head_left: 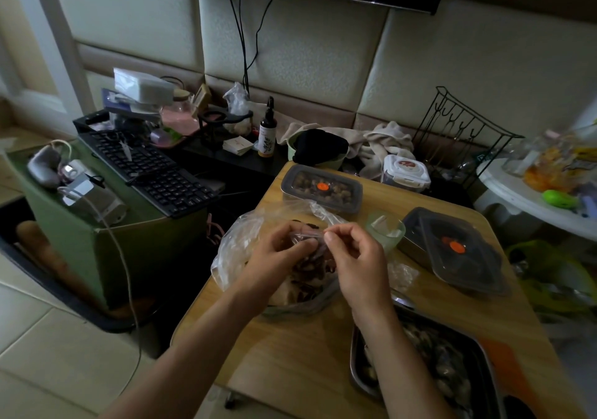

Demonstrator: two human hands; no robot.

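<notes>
Your right hand's [358, 267] fingers [332, 237] have thumb and forefinger pinched on a thin stretched bit of film at the mouth of the bag [235, 244]. The left hand's [277, 258] fingers are curled onto the other end of that same bit, so both hands are gripping plastic, nothing else.

The part that matters: the stretched film runs pretty much side to side between your two hands, just above the dark reddish pieces [310, 278] inside. The bag sits right under and between the hands on the worktop [290, 357], with the loose film billowing out to the left. Neither hand is nearer, so I'd guess any opening pull goes straight sideways.

Watch the cup [386, 233] just beside your right hand, and the tray [355, 367] near your right forearm.
</notes>
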